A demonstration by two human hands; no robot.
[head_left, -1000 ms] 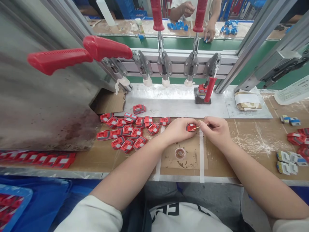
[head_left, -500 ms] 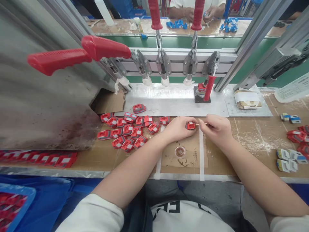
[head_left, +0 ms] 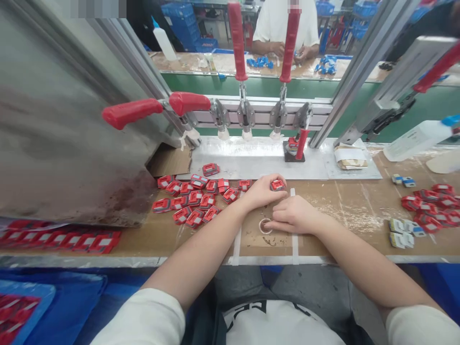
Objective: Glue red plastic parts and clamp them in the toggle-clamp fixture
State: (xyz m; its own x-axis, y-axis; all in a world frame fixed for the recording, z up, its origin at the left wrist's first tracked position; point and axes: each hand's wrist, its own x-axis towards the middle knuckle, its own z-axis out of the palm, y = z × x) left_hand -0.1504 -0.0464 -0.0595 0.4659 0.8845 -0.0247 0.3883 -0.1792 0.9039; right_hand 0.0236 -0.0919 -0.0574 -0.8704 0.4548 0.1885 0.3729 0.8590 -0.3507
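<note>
Between the thumb and fingers of my left hand [head_left: 266,193] is a small red part [head_left: 277,185], held just above the table, its recessed side up. My right hand [head_left: 293,215] is lower and nearer me, its fingertips at the rim of a small round dish [head_left: 265,226]. The right fingers are closed together; whatever they hold is too small to make out. Left of my hands lies a loose group of red and grey parts [head_left: 196,197] on the brown tabletop.
Red-handled clamps [head_left: 246,117] stand on a rail behind a metal plate [head_left: 233,158]; one presses a red part [head_left: 293,143]. A metal box [head_left: 72,143] rises at left. White-blue parts [head_left: 401,233], red parts [head_left: 431,206] and a bottle [head_left: 411,140] are at right. A person sits opposite.
My right hand has moved from the red part down and left to the dish. My left hand still holds the red part. The camera view has shifted, showing more of the far side.
</note>
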